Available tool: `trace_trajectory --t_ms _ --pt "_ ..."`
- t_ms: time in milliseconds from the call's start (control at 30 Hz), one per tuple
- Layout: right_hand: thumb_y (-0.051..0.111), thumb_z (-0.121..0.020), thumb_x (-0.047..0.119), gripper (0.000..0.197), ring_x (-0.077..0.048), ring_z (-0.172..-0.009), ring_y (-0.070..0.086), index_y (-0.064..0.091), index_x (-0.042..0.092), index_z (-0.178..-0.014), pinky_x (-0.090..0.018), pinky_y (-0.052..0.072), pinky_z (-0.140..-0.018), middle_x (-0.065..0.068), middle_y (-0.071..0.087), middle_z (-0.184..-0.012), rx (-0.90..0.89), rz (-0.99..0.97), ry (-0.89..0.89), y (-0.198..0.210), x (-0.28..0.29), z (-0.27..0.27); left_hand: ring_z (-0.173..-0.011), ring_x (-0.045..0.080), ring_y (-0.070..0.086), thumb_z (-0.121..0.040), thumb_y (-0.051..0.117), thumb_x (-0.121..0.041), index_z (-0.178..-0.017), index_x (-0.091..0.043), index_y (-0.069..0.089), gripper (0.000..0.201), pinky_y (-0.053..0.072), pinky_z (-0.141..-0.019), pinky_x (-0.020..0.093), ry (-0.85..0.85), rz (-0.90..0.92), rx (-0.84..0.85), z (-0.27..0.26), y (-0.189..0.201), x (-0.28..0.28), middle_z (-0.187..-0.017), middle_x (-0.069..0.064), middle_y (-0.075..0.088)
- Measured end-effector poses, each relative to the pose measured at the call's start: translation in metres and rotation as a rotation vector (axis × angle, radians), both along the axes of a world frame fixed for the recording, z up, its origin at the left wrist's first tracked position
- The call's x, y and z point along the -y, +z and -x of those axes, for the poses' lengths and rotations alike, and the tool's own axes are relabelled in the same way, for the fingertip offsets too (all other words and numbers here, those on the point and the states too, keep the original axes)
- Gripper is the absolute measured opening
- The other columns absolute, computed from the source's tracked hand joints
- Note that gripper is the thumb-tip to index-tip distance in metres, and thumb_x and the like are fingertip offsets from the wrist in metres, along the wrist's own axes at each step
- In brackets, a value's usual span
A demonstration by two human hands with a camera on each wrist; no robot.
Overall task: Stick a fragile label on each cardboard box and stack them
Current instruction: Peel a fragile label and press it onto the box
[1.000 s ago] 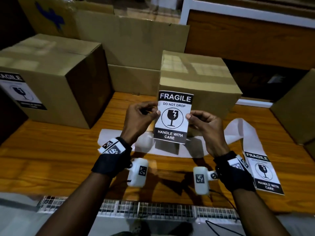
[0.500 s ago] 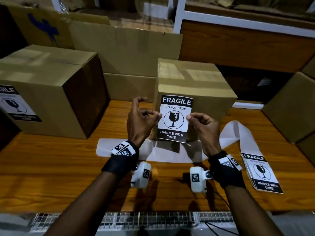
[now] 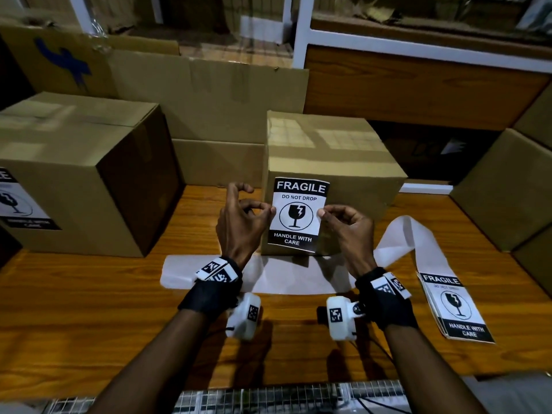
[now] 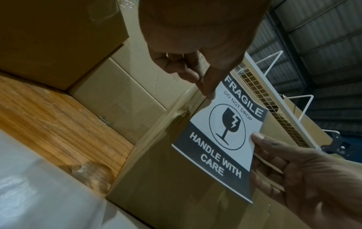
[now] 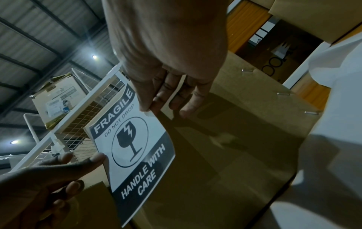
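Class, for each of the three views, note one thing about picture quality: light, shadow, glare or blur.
Head view: dim, warm light; arm shadows on the wooden table; glare patches on the middle box; straight edges bow. Left wrist view: the label is sharp, the near left hand soft. Right wrist view: ceiling lamps flare, and the right hand shadows the box face.

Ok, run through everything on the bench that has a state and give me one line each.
Label: held upright at the small box's front, not visibly stuck yet.
Left hand: pinches the label's left edge.
Right hand: pinches its right edge.
Small box: closed, taped, no label on it yet.
Big box: closed, already labelled.
Backing strip: peeled, lying on the table.
Spare labels: stacked flat.
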State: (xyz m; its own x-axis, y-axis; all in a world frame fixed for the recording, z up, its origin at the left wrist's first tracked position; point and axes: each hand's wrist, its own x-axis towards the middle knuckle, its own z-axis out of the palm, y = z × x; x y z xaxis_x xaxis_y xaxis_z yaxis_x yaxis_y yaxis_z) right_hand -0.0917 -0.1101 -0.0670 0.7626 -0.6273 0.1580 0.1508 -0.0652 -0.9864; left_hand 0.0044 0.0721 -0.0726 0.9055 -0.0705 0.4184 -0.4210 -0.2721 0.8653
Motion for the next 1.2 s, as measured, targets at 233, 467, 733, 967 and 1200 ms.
trace_trajectory --t_ms 233,467,733,967,1200 --pt "0.079 -0.082 0.010 0.012 -0.013 -0.086 0.072 0.074 0.013 -0.093 -0.035 0.059 -0.083 -0.004 0.076 -0.092 -0.012 0.013 -0.015 -0.003 0.001 -0.004 -0.060 0.005 0.063 -0.076 0.080 -0.028 -0.107 -0.028 0.040 0.051 0.043 -0.052 0.022 0.042 -0.047 0.021 -0.003 -0.002 0.003 -0.078 -0.012 0.073" --pt "0.079 -0.082 0.010 0.011 -0.009 -0.084 0.071 0.074 0.014 -0.091 -0.029 0.059 -0.079 -0.002 0.076 -0.090 0.001 0.017 -0.036 -0.004 0.000 -0.007 -0.059 0.007 0.063 -0.077 0.079 -0.028 -0.108 -0.028 0.039 0.051 0.041 -0.052 0.022 0.078 -0.047 0.025 -0.004 -0.004 0.007 -0.079 -0.012 0.073" --pt "0.078 -0.083 0.009 0.012 -0.014 -0.087 0.073 0.074 0.012 -0.093 -0.031 0.060 -0.081 -0.004 0.077 -0.092 0.022 0.030 -0.041 -0.006 0.002 -0.011 -0.061 0.012 0.063 -0.077 0.080 -0.031 -0.106 -0.026 0.041 0.050 0.036 -0.052 0.021 0.111 -0.079 0.043 -0.002 -0.001 0.010 -0.078 -0.011 0.072" --pt "0.076 -0.085 0.009 0.012 -0.007 -0.087 0.071 0.073 0.014 -0.095 -0.023 0.058 -0.078 0.000 0.075 -0.092 0.032 0.103 -0.052 -0.007 0.003 -0.013 -0.064 0.007 0.059 -0.073 0.083 -0.043 -0.109 -0.018 0.048 0.056 0.034 -0.050 0.019 0.126 -0.123 0.066 -0.005 0.009 0.007 -0.068 -0.016 0.056" --pt "0.077 -0.084 0.011 0.011 -0.011 -0.086 0.072 0.074 0.014 -0.094 -0.024 0.058 -0.077 -0.003 0.076 -0.091 0.050 0.121 -0.057 -0.009 0.005 -0.015 -0.067 0.014 0.063 -0.072 0.080 -0.053 -0.112 -0.023 0.050 0.059 0.049 -0.052 0.031 0.112 -0.247 0.122 -0.015 0.017 0.000 -0.082 -0.017 0.058"
